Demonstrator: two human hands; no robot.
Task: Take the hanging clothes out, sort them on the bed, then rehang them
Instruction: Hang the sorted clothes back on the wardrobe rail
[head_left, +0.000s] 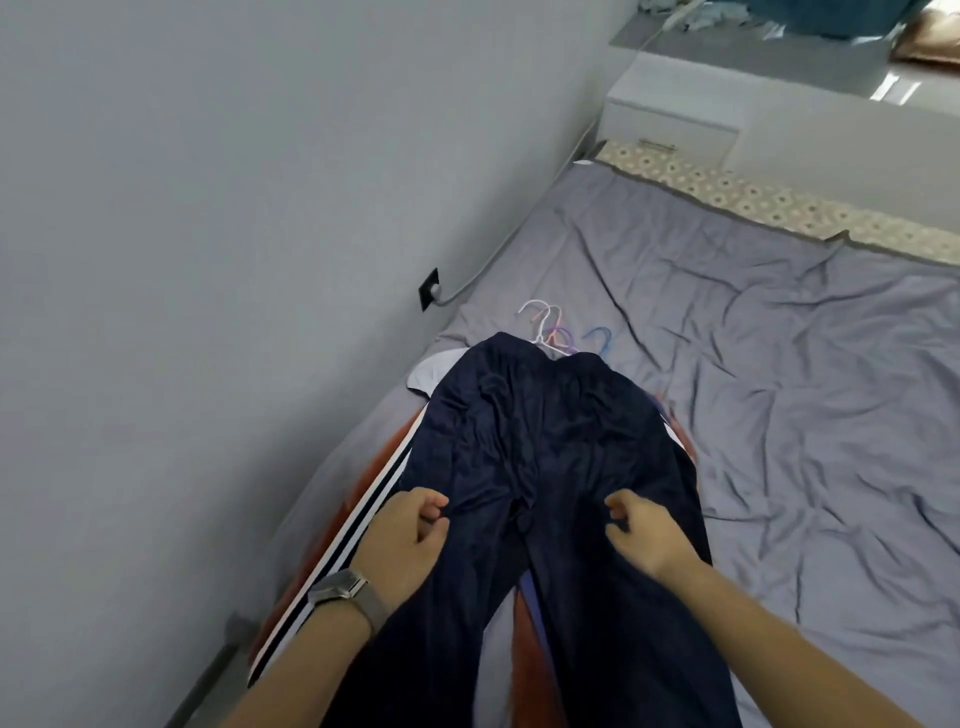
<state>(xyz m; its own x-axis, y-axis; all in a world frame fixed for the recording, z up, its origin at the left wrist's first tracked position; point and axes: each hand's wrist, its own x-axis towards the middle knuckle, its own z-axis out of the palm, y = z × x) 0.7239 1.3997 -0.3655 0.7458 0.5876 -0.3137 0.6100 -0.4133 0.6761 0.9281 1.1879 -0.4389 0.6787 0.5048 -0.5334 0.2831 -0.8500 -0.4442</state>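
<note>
Dark navy trousers (545, 441) lie spread on top of a pile of clothes at the left side of the bed (779, 389), waist away from me and legs running toward me. My left hand (410, 535), with a watch on its wrist, pinches the fabric at the left thigh with curled fingers. At the right thigh my right hand (644, 530) grips the cloth the same way. An orange garment with white and navy stripes (332, 551) and a white garment (431, 371) stick out from under the trousers. Several hanger hooks (553, 332), white, pink, purple and blue, show beyond the waistband.
A grey wall (208, 260) runs along the bed's left side, with a black socket (428, 288) and a cable. A white nightstand (675, 119) stands past the bed's far corner. The wrinkled grey sheet leaves a patterned mattress strip (779, 205) bare at the far edge.
</note>
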